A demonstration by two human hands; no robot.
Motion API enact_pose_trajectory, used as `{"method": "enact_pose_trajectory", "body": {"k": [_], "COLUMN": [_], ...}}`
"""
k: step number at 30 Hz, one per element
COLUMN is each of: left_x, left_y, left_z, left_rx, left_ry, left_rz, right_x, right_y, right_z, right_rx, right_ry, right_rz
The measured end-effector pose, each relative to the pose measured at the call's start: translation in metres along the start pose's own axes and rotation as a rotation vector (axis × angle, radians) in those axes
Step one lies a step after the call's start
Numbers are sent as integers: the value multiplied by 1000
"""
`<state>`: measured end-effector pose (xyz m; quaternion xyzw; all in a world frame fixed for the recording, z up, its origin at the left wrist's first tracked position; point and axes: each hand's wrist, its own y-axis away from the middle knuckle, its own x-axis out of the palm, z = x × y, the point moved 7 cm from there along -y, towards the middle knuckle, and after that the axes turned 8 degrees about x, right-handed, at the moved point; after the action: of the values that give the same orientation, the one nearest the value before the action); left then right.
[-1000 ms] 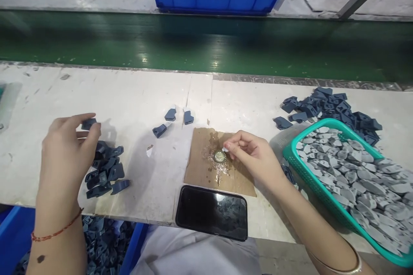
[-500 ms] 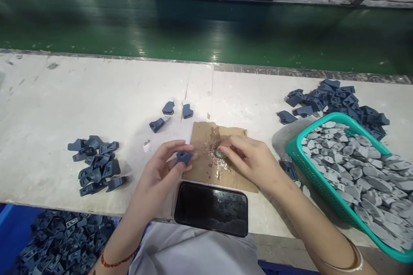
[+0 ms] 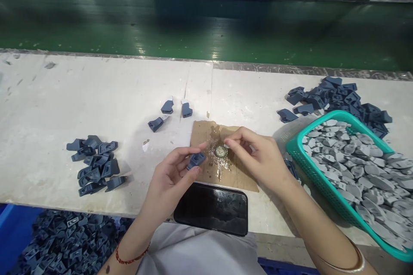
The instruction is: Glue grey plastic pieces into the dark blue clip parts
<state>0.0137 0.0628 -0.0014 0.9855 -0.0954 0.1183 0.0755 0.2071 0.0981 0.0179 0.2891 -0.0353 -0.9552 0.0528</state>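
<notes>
Cardboard (image 3: pixel 240 176), right fingers (image 3: pixel 235 146) now off the disc (image 3: pixel 220 151)

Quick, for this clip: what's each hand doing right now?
Left hand: closed on a dark blue plastic piece.
Right hand: fingers pinched together by the cardboard; whether they hold anything cannot be told.

The left hand (image 3: pixel 177 176) pinches a dark blue piece (image 3: pixel 196 160) above the cardboard (image 3: pixel 238 176), near the phone (image 3: pixel 211 209).

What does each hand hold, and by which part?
The left hand holds a dark blue piece by opposite edges. The right hand pinches; anything there is too small to tell.
</notes>
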Motion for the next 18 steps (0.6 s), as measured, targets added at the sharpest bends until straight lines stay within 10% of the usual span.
{"method": "enact_pose_trajectory", "body": {"k": [18], "left_x": [-8], "left_y": [-7], "left_z": [5], "left_rx": [-15], "left_ry": [229], "left_rz": [-232], "right_x": [14], "right_y": [1], "right_z": [-6], "right_rx": [196], "right_ry": [-826], "right_rz": [130]}}
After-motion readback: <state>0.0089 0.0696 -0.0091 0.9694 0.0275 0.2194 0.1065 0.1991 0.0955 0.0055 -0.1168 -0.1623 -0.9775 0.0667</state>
